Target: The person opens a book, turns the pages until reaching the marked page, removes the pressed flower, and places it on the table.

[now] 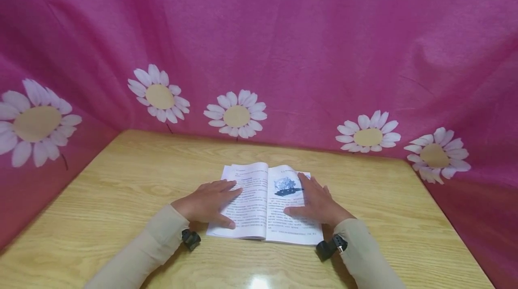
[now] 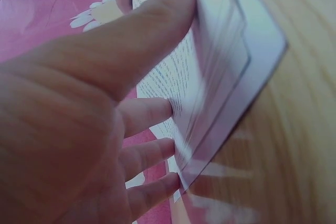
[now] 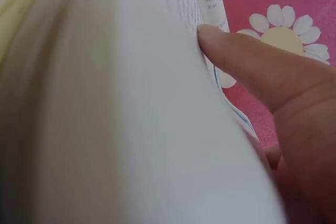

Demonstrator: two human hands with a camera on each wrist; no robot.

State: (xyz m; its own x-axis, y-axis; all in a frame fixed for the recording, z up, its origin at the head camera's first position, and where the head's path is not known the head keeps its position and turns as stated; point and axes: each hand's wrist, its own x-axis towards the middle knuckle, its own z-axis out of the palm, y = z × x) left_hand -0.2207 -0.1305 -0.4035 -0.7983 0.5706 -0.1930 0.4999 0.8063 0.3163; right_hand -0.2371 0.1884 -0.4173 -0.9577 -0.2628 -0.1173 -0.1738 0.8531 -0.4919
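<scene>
An open book (image 1: 252, 210) lies on the wooden table, with printed text on both pages and a blue picture (image 1: 286, 186) high on the right page. My left hand (image 1: 210, 201) rests on the left page with its fingers spread. In the left wrist view, the thumb (image 2: 168, 9) and fingertips touch the book's side, where the stacked page edges (image 2: 220, 61) show. My right hand (image 1: 321, 201) lies over the right page's outer edge, thumb pointing inward. The right wrist view shows that thumb (image 3: 241, 59) touching a page; the other fingers are mostly hidden there.
The wooden table (image 1: 121, 190) extends around the book on all sides. A pink curtain (image 1: 283, 46) printed with white daisies hangs behind it and along both sides. Each wrist carries a small black device, one on the left (image 1: 191, 239) and one on the right (image 1: 329, 247).
</scene>
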